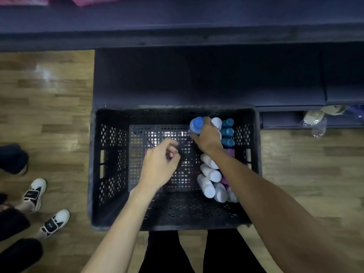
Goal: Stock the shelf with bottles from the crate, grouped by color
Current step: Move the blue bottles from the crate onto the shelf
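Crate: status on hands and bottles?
Right hand grips blue-capped bottle. Left hand loosely curled, holding nothing. Remaining bottles line crate right side. Nothing blocking.

The bottles (211,174) are packed along the right wall of the crate (110,194), which is set on the floor (45,115) before the shelf (197,79).
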`<state>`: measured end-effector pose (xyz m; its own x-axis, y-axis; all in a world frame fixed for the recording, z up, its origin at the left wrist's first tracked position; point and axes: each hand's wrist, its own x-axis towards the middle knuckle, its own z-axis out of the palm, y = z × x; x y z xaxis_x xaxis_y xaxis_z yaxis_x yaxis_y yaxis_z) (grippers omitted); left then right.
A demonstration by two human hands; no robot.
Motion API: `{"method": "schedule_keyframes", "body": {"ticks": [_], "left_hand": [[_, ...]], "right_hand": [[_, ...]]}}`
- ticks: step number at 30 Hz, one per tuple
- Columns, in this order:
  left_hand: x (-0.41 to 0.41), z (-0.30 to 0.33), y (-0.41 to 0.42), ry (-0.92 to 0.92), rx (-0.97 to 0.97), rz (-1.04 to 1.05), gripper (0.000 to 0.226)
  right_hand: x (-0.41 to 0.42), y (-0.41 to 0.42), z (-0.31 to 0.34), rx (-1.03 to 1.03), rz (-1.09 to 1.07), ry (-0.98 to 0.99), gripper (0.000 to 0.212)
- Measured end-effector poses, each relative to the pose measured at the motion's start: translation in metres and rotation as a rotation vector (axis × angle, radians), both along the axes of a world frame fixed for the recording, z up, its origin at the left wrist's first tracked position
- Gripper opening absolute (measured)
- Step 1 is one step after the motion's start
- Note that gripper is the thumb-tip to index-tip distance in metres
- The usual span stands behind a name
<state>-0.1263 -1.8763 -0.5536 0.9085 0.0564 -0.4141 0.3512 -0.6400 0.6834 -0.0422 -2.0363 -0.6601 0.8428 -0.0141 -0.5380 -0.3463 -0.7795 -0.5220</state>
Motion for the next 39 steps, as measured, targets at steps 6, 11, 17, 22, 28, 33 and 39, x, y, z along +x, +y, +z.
{"method": "schedule_keyframes", "body": {"ticks": [6, 11, 17, 22, 28, 33, 39], "left_hand": [[0.006, -0.018, 0.005, 0.013, 0.001, 0.02, 0.021], [0.002, -0.033, 0.002, 0.017, -0.018, 0.02, 0.024], [-0.005, -0.04, -0.002, 0.028, -0.02, 0.016, 0.023], [-0.009, -0.035, -0.008, 0.015, -0.02, 0.0, 0.022], [-0.012, -0.025, -0.005, -0.024, -0.01, 0.001, 0.022], [-0.017, -0.008, -0.002, -0.048, 0.007, 0.031, 0.02], [-0.015, 0.036, 0.0, -0.131, -0.01, 0.086, 0.018]], "right_hand": [[0.008, 0.015, -0.019, -0.116, 0.004, -0.027, 0.067], [0.005, 0.022, -0.03, -0.196, -0.024, -0.078, 0.072], [0.002, 0.022, -0.038, -0.185, -0.069, -0.128, 0.067], [0.0, 0.022, -0.036, -0.148, -0.09, -0.136, 0.065], [-0.017, 0.011, -0.016, 0.013, -0.126, -0.153, 0.05], [-0.03, -0.014, 0.041, 0.372, -0.175, -0.212, 0.052], [-0.032, -0.04, 0.17, 0.539, 0.032, -0.317, 0.054]]}}
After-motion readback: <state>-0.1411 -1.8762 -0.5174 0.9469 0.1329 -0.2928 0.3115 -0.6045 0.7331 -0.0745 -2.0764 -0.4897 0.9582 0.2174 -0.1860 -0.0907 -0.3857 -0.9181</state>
